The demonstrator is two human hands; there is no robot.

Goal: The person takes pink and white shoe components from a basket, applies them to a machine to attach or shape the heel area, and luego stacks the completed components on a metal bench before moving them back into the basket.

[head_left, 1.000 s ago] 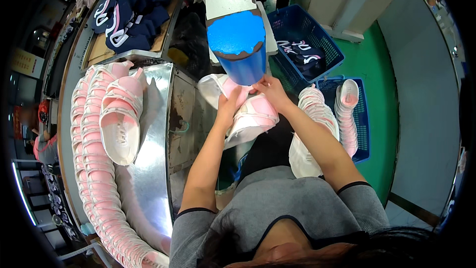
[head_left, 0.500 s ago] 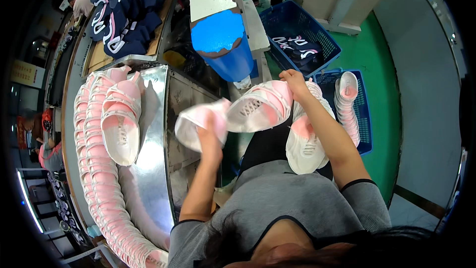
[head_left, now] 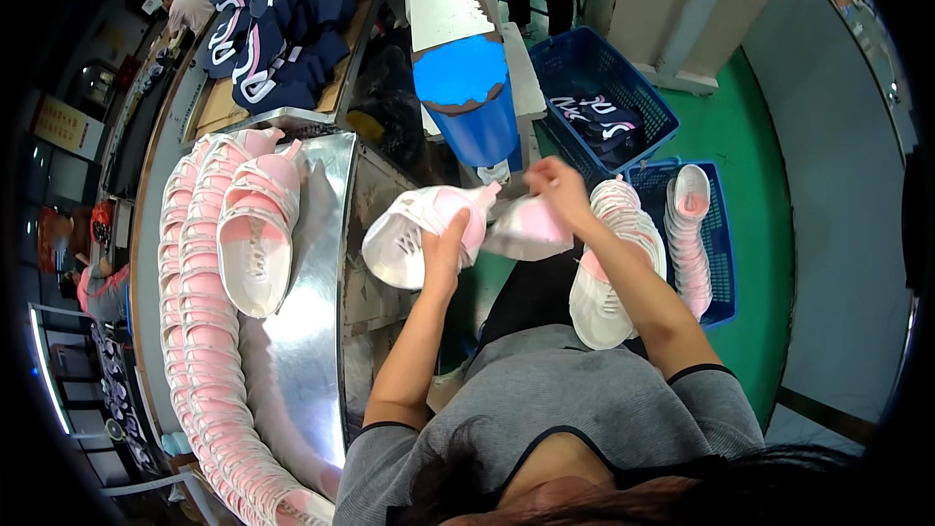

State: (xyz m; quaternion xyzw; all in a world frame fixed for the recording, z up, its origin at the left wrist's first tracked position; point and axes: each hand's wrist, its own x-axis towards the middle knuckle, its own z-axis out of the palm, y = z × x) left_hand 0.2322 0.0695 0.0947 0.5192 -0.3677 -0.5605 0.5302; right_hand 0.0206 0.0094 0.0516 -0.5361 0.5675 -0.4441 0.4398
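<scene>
My left hand [head_left: 445, 251] is closed round a white and pink shoe upper [head_left: 397, 245], thumb on its side and its opening toward me. Just right of it, a second pink and white shoe upper [head_left: 531, 231] hangs below my right hand [head_left: 562, 193], whose fingers pinch its top edge; both are somewhat blurred. The two uppers touch or overlap near the blue machine's lower end, and I cannot tell whether they are joined. A nested stack of such uppers [head_left: 606, 307] lies on my lap beneath my right forearm.
The blue and white machine [head_left: 472, 127] stands ahead. Left, long rows of nested uppers [head_left: 200, 331] and a single upper [head_left: 258, 258] lie on a metal table [head_left: 317, 331]. Navy pieces [head_left: 282, 54] pile beyond. Right stand two blue baskets [head_left: 609, 63], one holding nested uppers [head_left: 690, 248].
My left hand has brought its upper right and slightly up. My right hand has shifted left and down, its upper now partly behind the left one. The view has shifted slightly.
</scene>
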